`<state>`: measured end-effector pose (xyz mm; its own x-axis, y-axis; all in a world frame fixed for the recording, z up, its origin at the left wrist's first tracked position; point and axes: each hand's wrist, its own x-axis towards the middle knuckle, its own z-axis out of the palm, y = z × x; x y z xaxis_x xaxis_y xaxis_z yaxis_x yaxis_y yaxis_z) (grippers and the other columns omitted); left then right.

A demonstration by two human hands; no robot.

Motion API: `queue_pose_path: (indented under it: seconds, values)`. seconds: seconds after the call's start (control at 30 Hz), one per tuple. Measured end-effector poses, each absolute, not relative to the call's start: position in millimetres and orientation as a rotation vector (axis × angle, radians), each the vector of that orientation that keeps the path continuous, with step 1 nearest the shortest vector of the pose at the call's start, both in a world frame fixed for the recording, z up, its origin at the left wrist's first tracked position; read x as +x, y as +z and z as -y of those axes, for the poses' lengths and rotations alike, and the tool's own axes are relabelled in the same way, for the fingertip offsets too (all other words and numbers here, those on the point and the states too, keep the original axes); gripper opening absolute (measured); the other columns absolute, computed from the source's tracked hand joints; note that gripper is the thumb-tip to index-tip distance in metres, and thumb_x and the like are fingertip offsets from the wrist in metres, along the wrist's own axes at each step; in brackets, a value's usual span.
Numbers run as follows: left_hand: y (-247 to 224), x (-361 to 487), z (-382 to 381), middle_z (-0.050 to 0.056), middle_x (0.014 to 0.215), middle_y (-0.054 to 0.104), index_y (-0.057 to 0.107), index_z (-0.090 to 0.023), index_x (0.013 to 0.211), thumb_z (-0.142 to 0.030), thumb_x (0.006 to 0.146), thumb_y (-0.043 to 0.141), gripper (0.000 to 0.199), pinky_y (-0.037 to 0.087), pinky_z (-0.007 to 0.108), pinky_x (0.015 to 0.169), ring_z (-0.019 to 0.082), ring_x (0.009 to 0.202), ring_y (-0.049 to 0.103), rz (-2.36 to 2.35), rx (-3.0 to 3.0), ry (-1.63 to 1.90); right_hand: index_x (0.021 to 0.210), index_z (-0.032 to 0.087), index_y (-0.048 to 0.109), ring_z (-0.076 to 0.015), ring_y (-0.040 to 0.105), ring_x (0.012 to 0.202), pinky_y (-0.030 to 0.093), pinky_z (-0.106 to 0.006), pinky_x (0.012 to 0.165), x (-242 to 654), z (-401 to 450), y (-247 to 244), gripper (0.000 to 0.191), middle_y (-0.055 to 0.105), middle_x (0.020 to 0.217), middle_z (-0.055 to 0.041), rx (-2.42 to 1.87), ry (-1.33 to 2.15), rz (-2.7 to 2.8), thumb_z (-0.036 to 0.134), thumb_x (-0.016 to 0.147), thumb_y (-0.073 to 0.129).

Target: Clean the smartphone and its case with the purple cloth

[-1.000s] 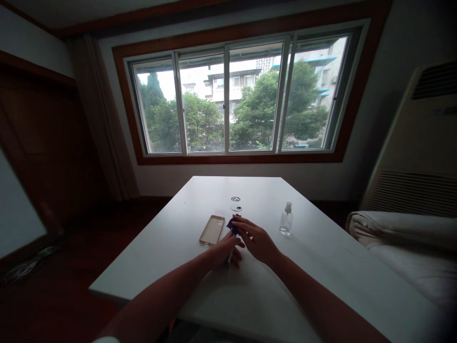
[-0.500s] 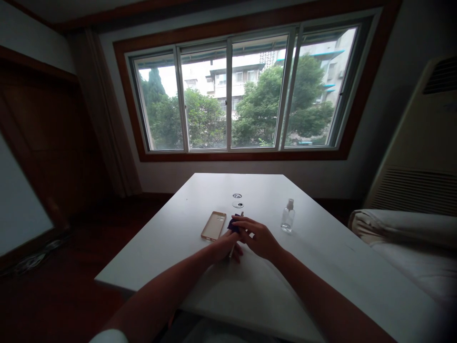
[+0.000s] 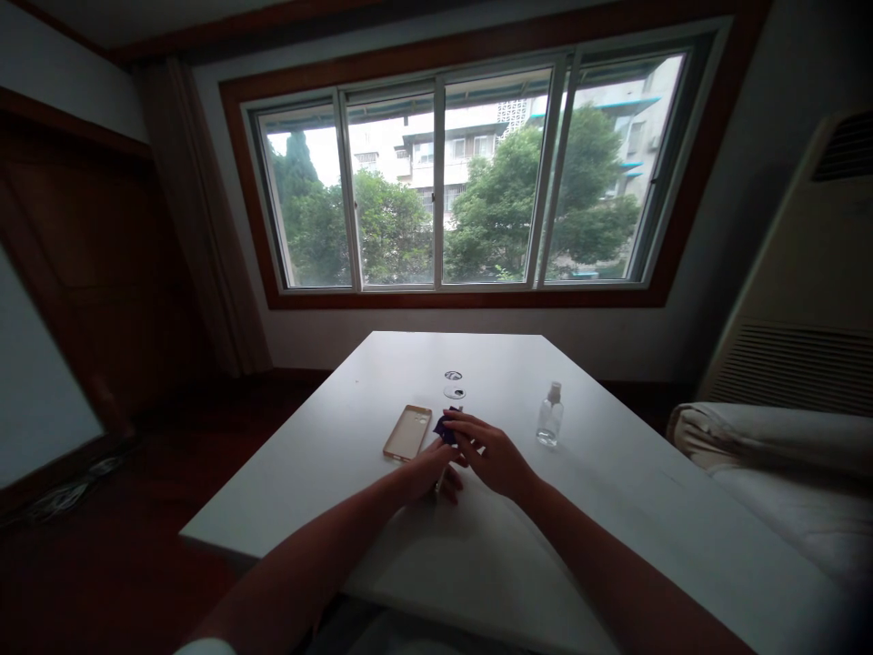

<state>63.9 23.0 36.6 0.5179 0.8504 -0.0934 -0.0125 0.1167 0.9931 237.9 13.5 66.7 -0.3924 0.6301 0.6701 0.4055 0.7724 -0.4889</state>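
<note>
My left hand (image 3: 429, 466) is closed around a slim, pale-edged flat object that looks like a phone (image 3: 438, 484), held nearly edge-on and mostly hidden by my fingers. A dark blue-purple cloth (image 3: 446, 428) lies against its upper part. My right hand (image 3: 487, 452) reaches in from the right, with its fingers bent over the cloth and pressing it; the fingertips touch near the left hand. Just left of my hands, a tan-rimmed phone case (image 3: 407, 432) lies flat on the white table (image 3: 306, 482).
A clear spray bottle (image 3: 549, 417) with liquid in it stands upright to the right of my hands. Beyond my hands, two round fittings (image 3: 454, 392) are set in the tabletop. A pale padded seat (image 3: 770, 455) is beyond the table's right edge.
Both hands stay in nearly the same place. The cloth and the slim object have shifted very slightly, with a small tilt; the case and bottle have not been moved.
</note>
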Motion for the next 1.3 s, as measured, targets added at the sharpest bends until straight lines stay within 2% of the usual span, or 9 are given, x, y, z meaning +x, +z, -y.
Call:
queue_pose_path:
  seconds: [0.17, 0.37, 0.6, 0.73, 0.87, 0.97, 1.1, 1.3]
  values:
    - [38.4, 62.8, -18.4, 0.008, 0.084, 0.059, 0.047, -0.012, 0.124, -0.052, 0.093, 0.049, 0.051, 0.049, 0.029, 0.055, 0.018, 0.064, 0.058, -0.836, 1.303, 0.748, 0.123, 0.027, 0.072, -0.0239, 0.063, 0.124, 0.061, -0.034, 0.089, 235.2, -8.7, 69.6, 0.03, 0.063, 0.138, -0.0067, -0.736, 0.343, 2.068, 0.027, 0.1, 0.053]
    - [37.8, 61.3, -22.2, 0.008, 0.09, 0.059, 0.044, -0.015, 0.127, -0.043, 0.086, 0.057, 0.052, 0.05, 0.029, 0.053, 0.019, 0.066, 0.06, -0.824, 1.297, 0.736, 0.132, 0.029, 0.067, -0.0244, 0.058, 0.13, 0.056, -0.04, 0.103, 240.1, -20.5, 64.4, 0.034, 0.059, 0.143, -0.0056, -0.802, 0.257, 2.016, 0.029, 0.102, 0.05]
    - [35.8, 63.4, -25.4, 0.011, 0.107, 0.059, 0.046, -0.018, 0.127, -0.039, 0.084, 0.056, 0.049, 0.051, 0.028, 0.048, 0.017, 0.067, 0.062, -0.801, 1.333, 0.772, 0.131, 0.03, 0.068, -0.0258, 0.059, 0.129, 0.057, -0.043, 0.102, 240.7, -23.3, 62.0, 0.035, 0.058, 0.144, -0.0061, -0.816, 0.252, 1.975, 0.03, 0.102, 0.049]
    - [39.7, 64.6, -20.6, 0.01, 0.1, 0.06, 0.045, -0.016, 0.127, -0.038, 0.083, 0.058, 0.05, 0.05, 0.028, 0.048, 0.017, 0.065, 0.06, -0.811, 1.329, 0.766, 0.125, 0.028, 0.071, -0.026, 0.061, 0.127, 0.056, -0.045, 0.104, 237.3, -17.8, 65.0, 0.031, 0.063, 0.137, -0.007, -0.794, 0.258, 1.984, 0.031, 0.101, 0.052]
    - [40.7, 64.6, -16.1, 0.009, 0.091, 0.06, 0.045, -0.014, 0.122, -0.05, 0.093, 0.051, 0.048, 0.048, 0.027, 0.05, 0.017, 0.063, 0.059, -0.824, 1.343, 0.772, 0.122, 0.027, 0.073, -0.0232, 0.065, 0.12, 0.054, -0.042, 0.106, 233.2, -9.2, 70.8, 0.028, 0.066, 0.131, -0.0065, -0.751, 0.301, 2.02, 0.031, 0.1, 0.055]
    - [40.5, 64.3, -14.5, 0.008, 0.086, 0.059, 0.045, -0.012, 0.121, -0.053, 0.095, 0.047, 0.048, 0.048, 0.028, 0.051, 0.016, 0.061, 0.057, -0.834, 1.35, 0.779, 0.121, 0.027, 0.073, -0.0227, 0.065, 0.118, 0.055, -0.04, 0.104, 232.5, -7.0, 72.4, 0.028, 0.067, 0.13, -0.0063, -0.731, 0.317, 2.036, 0.032, 0.101, 0.054]
    - [42.2, 64.2, -15.3, 0.008, 0.088, 0.06, 0.044, -0.014, 0.122, -0.046, 0.089, 0.054, 0.047, 0.048, 0.028, 0.052, 0.017, 0.063, 0.059, -0.831, 1.337, 0.767, 0.125, 0.029, 0.072, -0.0235, 0.064, 0.122, 0.053, -0.041, 0.107, 236.5, -13.6, 67.5, 0.031, 0.066, 0.133, -0.0059, -0.76, 0.242, 2.02, 0.032, 0.102, 0.052]
    - [43.5, 64.5, -18.3, 0.009, 0.099, 0.06, 0.045, -0.017, 0.13, -0.038, 0.08, 0.059, 0.056, 0.049, 0.028, 0.05, 0.017, 0.065, 0.061, -0.823, 1.32, 0.742, 0.131, 0.031, 0.068, -0.0233, 0.06, 0.128, 0.055, -0.041, 0.105, 240.7, -22.0, 61.4, 0.034, 0.06, 0.141, -0.0043, -0.828, 0.232, 1.955, 0.033, 0.103, 0.049]
